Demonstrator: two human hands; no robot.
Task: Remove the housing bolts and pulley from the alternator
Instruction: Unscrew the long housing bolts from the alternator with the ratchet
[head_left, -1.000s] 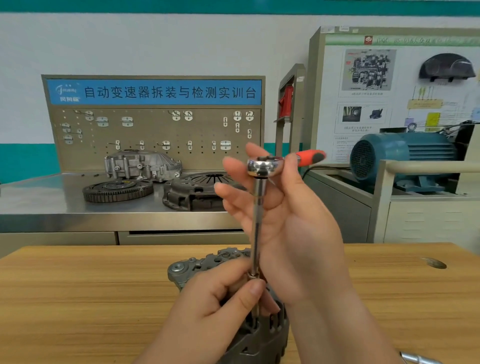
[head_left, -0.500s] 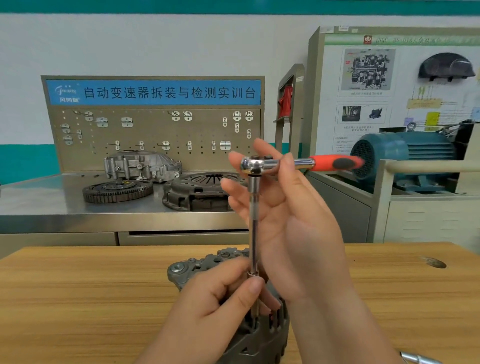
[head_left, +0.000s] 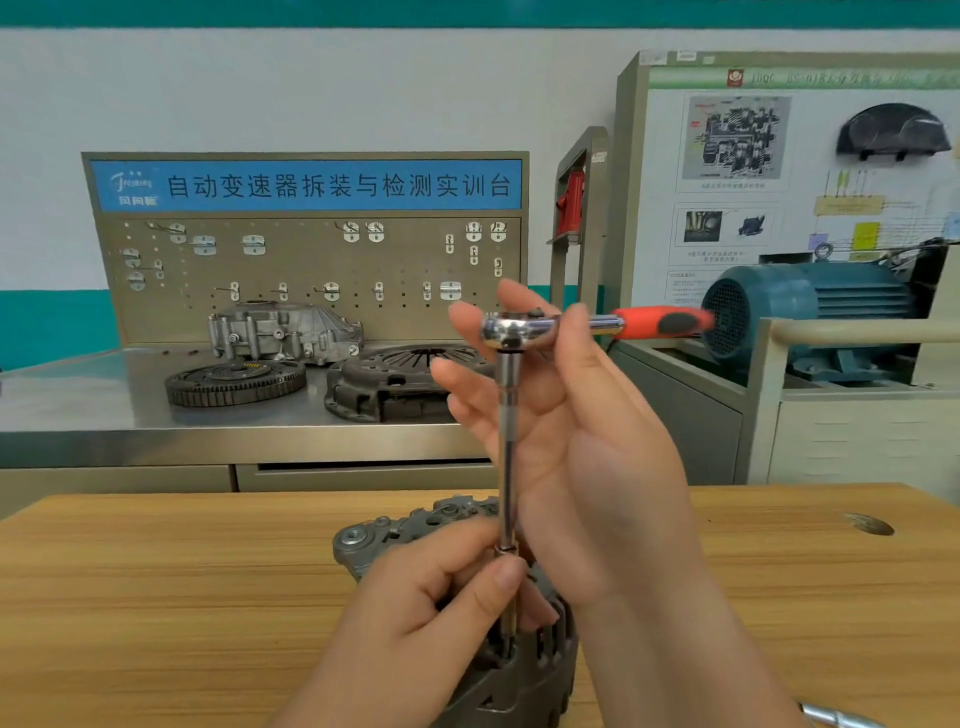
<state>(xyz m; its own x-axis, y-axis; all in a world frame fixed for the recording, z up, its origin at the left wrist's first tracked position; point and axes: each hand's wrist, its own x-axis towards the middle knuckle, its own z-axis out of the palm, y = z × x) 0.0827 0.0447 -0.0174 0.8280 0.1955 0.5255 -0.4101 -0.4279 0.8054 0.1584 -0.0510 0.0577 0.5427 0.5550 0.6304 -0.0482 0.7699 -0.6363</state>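
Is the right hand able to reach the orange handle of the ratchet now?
Probably yes. The right hand is already at the ratchet head, and the orange handle sticks out just past its fingers with nothing in between.

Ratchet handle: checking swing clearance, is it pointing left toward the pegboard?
No, the ratchet's orange handle points right, toward the blue motor.

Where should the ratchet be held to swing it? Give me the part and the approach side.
Probably the orange grip of the ratchet, taken from the right. The handle lies level and points right, so its far end gives most leverage. The right hand is at the head, the left hand steadies the extension above the alternator.
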